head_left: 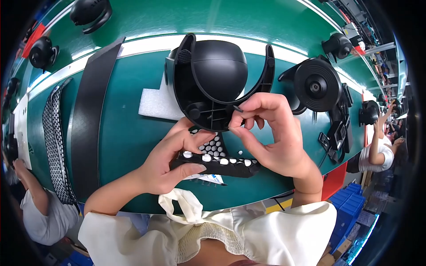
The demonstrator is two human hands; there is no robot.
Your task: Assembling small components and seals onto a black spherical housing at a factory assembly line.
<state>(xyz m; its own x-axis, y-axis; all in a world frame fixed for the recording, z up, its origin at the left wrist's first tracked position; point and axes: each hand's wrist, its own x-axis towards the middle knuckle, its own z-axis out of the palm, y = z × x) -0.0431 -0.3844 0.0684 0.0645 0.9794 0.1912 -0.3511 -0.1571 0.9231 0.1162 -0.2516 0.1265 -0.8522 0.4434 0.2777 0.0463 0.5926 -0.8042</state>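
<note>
My left hand (171, 155) is closed on a folded black sheet of round pads (217, 166), its thumb on the near side. White and grey dots show along the fold and on the part behind it. Just above the sheet, my right hand (275, 137) has thumb and index finger pinched together. A small dark bit (238, 108) shows at the index fingertip; I cannot tell what it is. Those fingertips are at the lower edge of a black rounded housing with two curved arms (219, 71). The housing rests partly on white foam (157, 104). One loose white dot (240, 152) lies below the pinch.
Left on the green table (128, 146) lie a long black strip (91, 115) and a dotted sheet (57, 142). At the right are a round black device (316, 86) and black cabled parts (337, 133). Blue bins (346, 204) stand below the right edge. Other people work on both sides.
</note>
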